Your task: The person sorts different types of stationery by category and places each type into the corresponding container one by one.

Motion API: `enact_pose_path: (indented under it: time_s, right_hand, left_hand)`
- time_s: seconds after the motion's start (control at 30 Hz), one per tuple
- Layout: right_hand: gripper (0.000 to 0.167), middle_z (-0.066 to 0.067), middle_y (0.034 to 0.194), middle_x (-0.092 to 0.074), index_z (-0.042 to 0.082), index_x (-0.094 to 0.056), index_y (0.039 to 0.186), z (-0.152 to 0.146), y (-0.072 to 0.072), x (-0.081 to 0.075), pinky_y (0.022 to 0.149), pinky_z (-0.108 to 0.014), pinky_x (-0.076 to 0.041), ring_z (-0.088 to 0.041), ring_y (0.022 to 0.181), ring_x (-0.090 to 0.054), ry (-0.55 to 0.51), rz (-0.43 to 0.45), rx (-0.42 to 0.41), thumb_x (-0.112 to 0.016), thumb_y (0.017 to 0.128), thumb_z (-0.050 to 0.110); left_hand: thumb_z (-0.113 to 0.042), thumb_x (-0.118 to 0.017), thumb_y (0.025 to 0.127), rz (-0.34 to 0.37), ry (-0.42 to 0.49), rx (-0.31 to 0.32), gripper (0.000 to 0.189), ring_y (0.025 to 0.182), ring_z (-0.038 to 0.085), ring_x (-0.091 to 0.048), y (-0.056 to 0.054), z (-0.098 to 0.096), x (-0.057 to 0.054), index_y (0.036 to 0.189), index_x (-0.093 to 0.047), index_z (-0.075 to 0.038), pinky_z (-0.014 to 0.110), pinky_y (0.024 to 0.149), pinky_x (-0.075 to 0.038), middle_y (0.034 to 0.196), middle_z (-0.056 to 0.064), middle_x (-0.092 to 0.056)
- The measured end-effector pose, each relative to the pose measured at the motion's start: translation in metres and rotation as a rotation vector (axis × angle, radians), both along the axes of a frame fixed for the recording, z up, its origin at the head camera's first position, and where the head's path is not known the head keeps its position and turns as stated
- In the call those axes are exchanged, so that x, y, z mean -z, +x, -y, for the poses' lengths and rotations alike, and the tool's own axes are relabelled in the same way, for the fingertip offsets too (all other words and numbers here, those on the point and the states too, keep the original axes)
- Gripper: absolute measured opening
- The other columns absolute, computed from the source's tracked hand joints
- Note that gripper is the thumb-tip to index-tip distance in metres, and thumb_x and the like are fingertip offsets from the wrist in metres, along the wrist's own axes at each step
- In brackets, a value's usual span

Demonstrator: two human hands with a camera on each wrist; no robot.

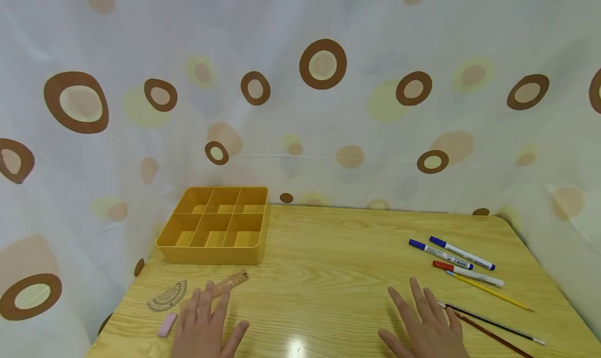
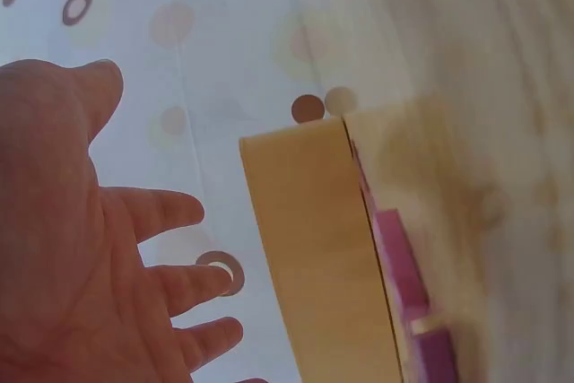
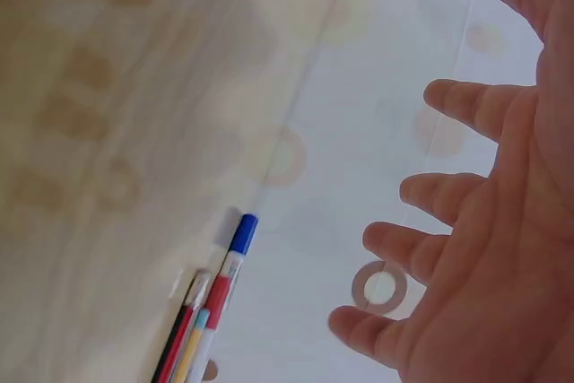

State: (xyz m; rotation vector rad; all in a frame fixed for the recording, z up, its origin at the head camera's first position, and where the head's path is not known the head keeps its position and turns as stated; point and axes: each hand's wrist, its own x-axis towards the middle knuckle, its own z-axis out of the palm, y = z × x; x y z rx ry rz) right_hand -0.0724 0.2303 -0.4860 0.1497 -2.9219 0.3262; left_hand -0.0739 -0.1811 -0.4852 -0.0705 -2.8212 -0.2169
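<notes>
My left hand (image 1: 202,324) hovers with fingers spread at the front left, holding nothing. Partly behind its fingertips lies a wooden ruler (image 1: 237,279). Left of that hand are a clear protractor (image 1: 167,296) and a pink eraser (image 1: 167,325). The left wrist view shows the same palm (image 2: 81,257) beside the yellow box (image 2: 309,248). At the front right my right hand (image 1: 427,326), also spread, holds nothing. Close to its fingers lie a black paintbrush (image 1: 493,323) and a brown-red one (image 1: 493,335). Its open palm (image 3: 493,230) fills the right side of the right wrist view.
A yellow six-compartment box (image 1: 211,255) stands at the back left of the wooden table (image 1: 328,264). Two blue-capped markers (image 1: 469,255) (image 1: 441,254), a red-capped marker (image 1: 479,276) and a yellow pencil (image 1: 497,294) lie at the right. A patterned curtain (image 1: 357,128) hangs behind.
</notes>
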Motion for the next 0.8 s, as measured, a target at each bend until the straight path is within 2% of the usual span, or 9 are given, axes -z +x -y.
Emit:
enact_pose_path:
  time_s: [0.1, 0.17, 0.3, 0.37, 0.53, 0.8]
  right_hand:
    - [0.077, -0.021, 0.162, -0.041, 0.027, -0.052, 0.152, 0.010, -0.010, -0.009, 0.096, -0.082, -0.037, -0.050, 0.140, -0.046, 0.018, -0.022, -0.062, -0.065, 0.090, 0.071]
    - [0.076, -0.020, 0.162, -0.041, 0.026, -0.052, 0.152, 0.017, -0.018, -0.013, 0.095, -0.082, -0.040, -0.049, 0.138, -0.049, 0.034, -0.047, -0.104, -0.067, 0.091, 0.068]
    - [0.076, -0.017, 0.165, -0.039, 0.023, -0.050, 0.155, 0.031, -0.036, -0.021, 0.097, -0.079, -0.043, -0.046, 0.140, -0.050, 0.059, -0.072, -0.169, -0.070, 0.093, 0.061]
    - [0.075, -0.016, 0.166, -0.037, 0.022, -0.048, 0.156, 0.039, -0.045, -0.022, 0.099, -0.078, -0.043, -0.044, 0.142, -0.048, 0.073, -0.068, -0.190, -0.069, 0.094, 0.059]
    - [0.074, -0.018, 0.165, -0.038, 0.019, -0.045, 0.158, 0.061, -0.067, -0.020, 0.102, -0.075, -0.043, -0.044, 0.143, -0.047, 0.072, -0.063, -0.248, -0.067, 0.097, 0.056]
    - [0.073, -0.020, 0.161, -0.043, 0.014, -0.046, 0.157, 0.102, -0.102, -0.016, 0.102, -0.071, -0.046, -0.044, 0.140, -0.051, 0.060, -0.061, -0.319, -0.066, 0.098, 0.052]
  left_hand:
    - [-0.062, -0.063, 0.097, 0.027, 0.031, 0.009, 0.075, 0.141, 0.053, -0.043, -0.004, 0.010, -0.010, 0.153, -0.052, -0.014, 0.074, 0.105, -0.042, 0.157, 0.025, -0.046]
    - [-0.061, -0.062, 0.098, 0.021, 0.043, 0.018, 0.075, 0.142, 0.054, -0.042, -0.008, 0.019, -0.016, 0.154, -0.051, -0.012, 0.076, 0.105, -0.041, 0.158, 0.025, -0.045]
    - [-0.058, -0.058, 0.101, 0.013, 0.051, 0.034, 0.073, 0.141, 0.056, -0.041, -0.020, 0.039, -0.026, 0.154, -0.049, -0.009, 0.078, 0.102, -0.041, 0.156, 0.029, -0.045]
    - [-0.056, -0.056, 0.103, 0.038, 0.066, 0.041, 0.072, 0.141, 0.058, -0.038, -0.025, 0.049, -0.030, 0.155, -0.046, -0.006, 0.079, 0.102, -0.040, 0.157, 0.031, -0.043]
    - [-0.053, -0.052, 0.106, 0.087, 0.078, 0.036, 0.074, 0.141, 0.060, -0.034, -0.040, 0.073, -0.033, 0.157, -0.040, -0.001, 0.081, 0.100, -0.040, 0.157, 0.035, -0.038]
    - [-0.055, -0.045, 0.108, 0.108, 0.127, -0.028, 0.075, 0.136, 0.062, -0.037, -0.066, 0.109, -0.038, 0.155, -0.039, 0.003, 0.081, 0.095, -0.042, 0.152, 0.037, -0.041]
